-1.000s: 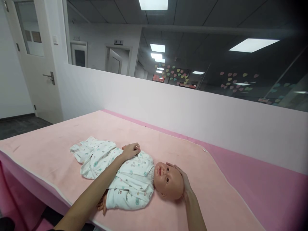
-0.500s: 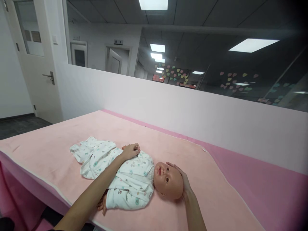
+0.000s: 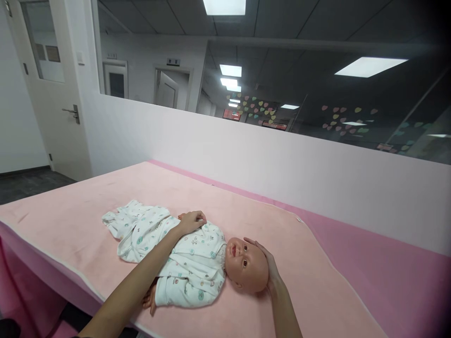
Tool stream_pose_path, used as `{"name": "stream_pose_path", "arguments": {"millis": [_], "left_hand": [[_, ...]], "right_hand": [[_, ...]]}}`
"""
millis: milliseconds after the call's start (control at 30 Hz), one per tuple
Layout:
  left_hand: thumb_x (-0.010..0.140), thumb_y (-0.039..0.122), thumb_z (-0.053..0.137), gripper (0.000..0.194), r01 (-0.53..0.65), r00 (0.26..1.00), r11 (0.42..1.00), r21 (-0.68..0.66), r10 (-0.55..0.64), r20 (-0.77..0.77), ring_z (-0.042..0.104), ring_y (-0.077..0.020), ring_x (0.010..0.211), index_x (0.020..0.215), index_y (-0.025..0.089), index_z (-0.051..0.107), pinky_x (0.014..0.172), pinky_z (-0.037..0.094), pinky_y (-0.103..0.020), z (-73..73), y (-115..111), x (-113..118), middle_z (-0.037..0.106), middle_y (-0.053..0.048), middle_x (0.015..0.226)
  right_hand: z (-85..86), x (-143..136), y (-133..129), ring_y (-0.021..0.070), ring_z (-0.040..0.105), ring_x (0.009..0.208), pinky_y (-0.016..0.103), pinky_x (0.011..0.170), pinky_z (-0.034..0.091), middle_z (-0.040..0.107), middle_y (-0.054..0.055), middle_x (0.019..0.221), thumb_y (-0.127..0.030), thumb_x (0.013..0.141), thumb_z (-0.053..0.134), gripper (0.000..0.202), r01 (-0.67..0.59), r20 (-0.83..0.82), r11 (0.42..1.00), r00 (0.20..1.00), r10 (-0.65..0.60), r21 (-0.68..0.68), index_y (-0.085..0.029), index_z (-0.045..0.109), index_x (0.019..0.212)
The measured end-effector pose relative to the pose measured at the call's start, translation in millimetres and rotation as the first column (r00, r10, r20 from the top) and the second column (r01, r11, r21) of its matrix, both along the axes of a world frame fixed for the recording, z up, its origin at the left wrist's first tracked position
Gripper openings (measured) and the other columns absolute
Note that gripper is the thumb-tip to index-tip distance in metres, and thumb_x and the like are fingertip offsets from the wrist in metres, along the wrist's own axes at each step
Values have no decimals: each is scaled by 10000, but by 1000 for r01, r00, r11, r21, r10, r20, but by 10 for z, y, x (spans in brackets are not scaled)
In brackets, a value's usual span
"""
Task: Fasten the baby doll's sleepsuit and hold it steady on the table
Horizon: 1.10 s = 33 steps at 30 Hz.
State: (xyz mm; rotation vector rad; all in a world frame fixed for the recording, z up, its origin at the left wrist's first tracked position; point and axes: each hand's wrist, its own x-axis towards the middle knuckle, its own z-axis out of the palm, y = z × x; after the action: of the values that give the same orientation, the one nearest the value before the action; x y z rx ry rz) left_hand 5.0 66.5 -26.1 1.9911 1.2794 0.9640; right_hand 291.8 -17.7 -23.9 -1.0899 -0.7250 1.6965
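Note:
A baby doll (image 3: 248, 267) lies on its back, dressed in a white printed baby outfit (image 3: 192, 277), its head toward the right. My left hand (image 3: 192, 222) reaches across the body and rests with curled fingers on the far sleeve, near the doll's far hand. What its fingertips press on is partly hidden. Cupped around the crown of the doll's bald head is my right hand (image 3: 270, 264), fingers along the far side and the palm behind it. The doll's near hand (image 3: 151, 299) shows below my left forearm.
A pale pink blanket (image 3: 306, 291) covers the table over a darker pink sheet (image 3: 369, 234). Behind it stands a white wall (image 3: 246, 159) under a wide window with heart stickers. At the left is a closed door (image 3: 59, 117) with a lever handle.
My left hand's fingers have shifted very slightly on the sleeve. The doll and my right hand stay in the same place.

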Motion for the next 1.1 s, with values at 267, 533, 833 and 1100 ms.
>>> {"name": "stream_pose_path", "arguments": {"millis": [267,533,833,1100], "left_hand": [[744,327,504,177,23,1000,999,25,-22,-15,614,-130,802,821,216,618,701,439,-216,-16,19,-9,691,11,840],[750,284,487,174,36,998,998,43,-34,-53,612,-123,814,833,212,622,708,435,-205,15,-2,-11,690,12,857],[740,250,480,188,9,989,998,59,-1,-147,600,-134,765,825,212,643,688,415,-222,50,-26,-16,685,13,824],[723,231,495,182,4,976,997,72,12,-215,599,-158,785,805,221,657,692,403,-240,105,-50,-11,686,10,832]], "right_hand": [[-49,21,23,264,608,958,415,855,469,645,58,1055,-460,709,591,540,-6,15,1000,1000,5,14,-240,518,1197],[-22,5,20,271,596,982,413,866,462,642,66,1057,-432,695,607,505,35,5,999,999,-35,12,-219,555,1149],[-17,14,6,271,583,1010,415,892,445,636,62,1074,-482,710,569,428,-46,-9,999,999,46,1,-210,608,1038],[32,-25,-16,280,567,1035,414,882,466,615,43,1118,-458,692,601,404,-10,14,1000,1000,9,17,-212,624,1012]]}}
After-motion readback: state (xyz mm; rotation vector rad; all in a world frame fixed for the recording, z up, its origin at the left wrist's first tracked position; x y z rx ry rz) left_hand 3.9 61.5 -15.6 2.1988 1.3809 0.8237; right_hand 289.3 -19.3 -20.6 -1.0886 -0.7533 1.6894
